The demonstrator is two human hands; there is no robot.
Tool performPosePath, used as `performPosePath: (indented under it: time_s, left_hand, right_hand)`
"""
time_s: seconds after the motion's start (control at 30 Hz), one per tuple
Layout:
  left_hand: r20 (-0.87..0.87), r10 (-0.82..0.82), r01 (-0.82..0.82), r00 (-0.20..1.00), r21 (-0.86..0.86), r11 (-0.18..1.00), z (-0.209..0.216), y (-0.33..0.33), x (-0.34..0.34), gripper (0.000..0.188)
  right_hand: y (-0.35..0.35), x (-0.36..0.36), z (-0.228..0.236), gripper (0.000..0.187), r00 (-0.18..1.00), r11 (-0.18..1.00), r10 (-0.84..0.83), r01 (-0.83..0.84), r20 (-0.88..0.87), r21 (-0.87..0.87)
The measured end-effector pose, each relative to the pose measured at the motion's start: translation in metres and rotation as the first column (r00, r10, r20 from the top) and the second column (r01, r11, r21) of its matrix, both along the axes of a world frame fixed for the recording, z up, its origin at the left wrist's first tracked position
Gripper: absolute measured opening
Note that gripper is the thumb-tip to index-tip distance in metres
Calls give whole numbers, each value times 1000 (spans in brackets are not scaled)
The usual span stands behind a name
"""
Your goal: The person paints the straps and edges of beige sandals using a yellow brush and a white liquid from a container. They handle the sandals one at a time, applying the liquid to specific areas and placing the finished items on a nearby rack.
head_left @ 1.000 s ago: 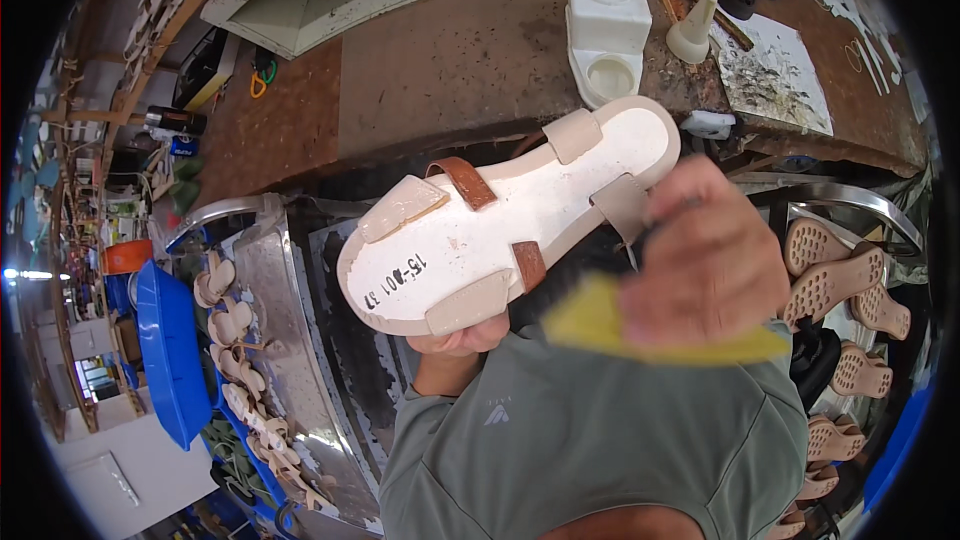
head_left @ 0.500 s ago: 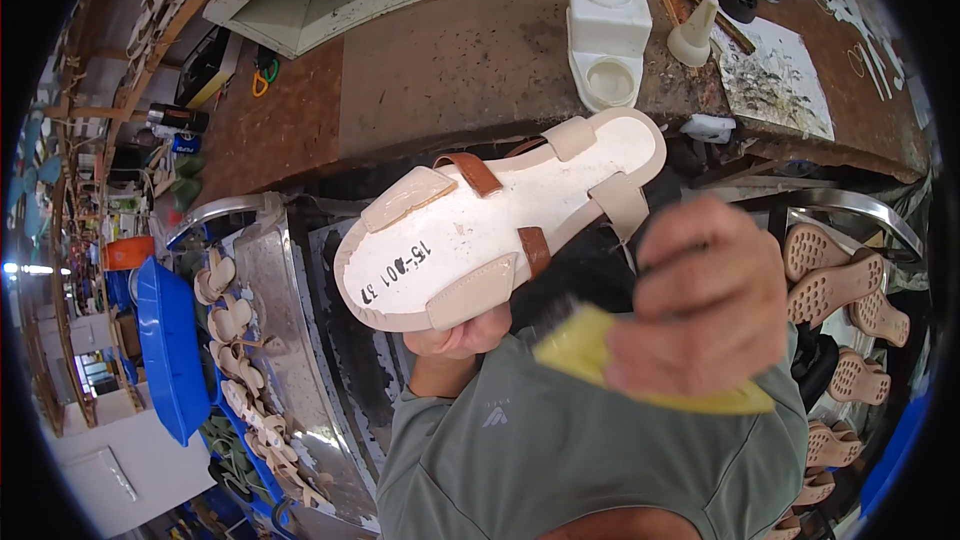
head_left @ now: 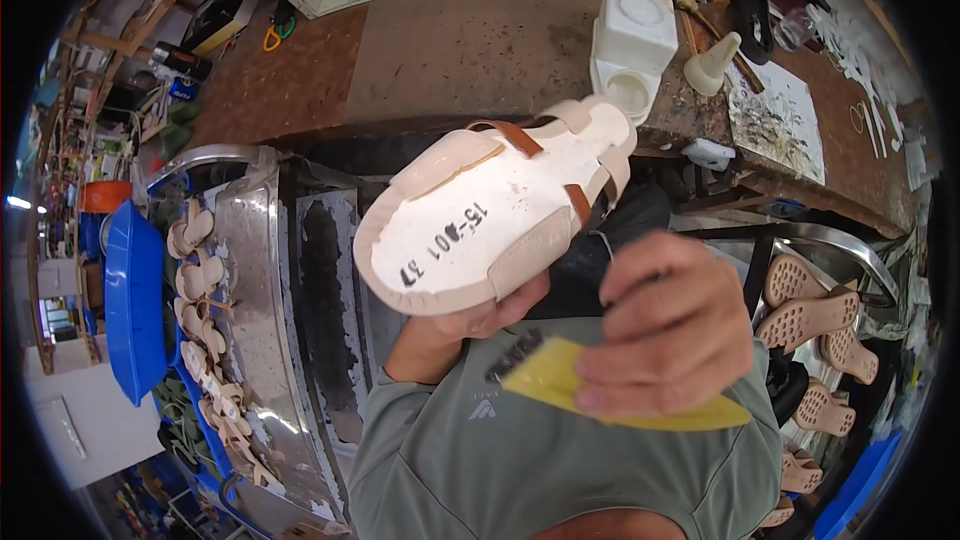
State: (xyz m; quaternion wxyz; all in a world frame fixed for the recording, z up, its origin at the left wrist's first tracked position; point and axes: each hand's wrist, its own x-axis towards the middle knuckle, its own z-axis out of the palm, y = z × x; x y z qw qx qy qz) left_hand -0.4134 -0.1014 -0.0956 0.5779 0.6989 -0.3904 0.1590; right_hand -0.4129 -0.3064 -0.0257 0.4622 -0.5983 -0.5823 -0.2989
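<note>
A beige sandal (head_left: 445, 210) with brown straps is held up before the person's chest, white face upward, narrow end toward the workbench (head_left: 455, 55). The left hand (head_left: 500, 312) grips its edge from beneath. Near it, the right hand (head_left: 665, 330) clasps a yellow brush (head_left: 548, 376), dark bristles apart from the sandal. Beyond, I see a white container (head_left: 637, 25) on the brown bench; beige sandals (head_left: 202, 275) line the left, dimpled soles (head_left: 810, 320) the right.

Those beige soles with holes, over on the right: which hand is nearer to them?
Right. The right hand, gripping the yellow brush, is left of the soles; the left hand, under the sandal, is farther left.
</note>
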Motion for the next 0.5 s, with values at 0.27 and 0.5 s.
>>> performPosePath:
  time_s: [0.27,0.5]
  left_hand:
    - [36,184,-176,982,-164,971,20,-5,4,42]
    - [174,348,-359,921,31,933,27,1,0,35]
  right_hand:
    - [6,4,-1,13,995,992,-100,99,8,76]
    - [-4,7,2,14,999,999,-43,43,-3,18]
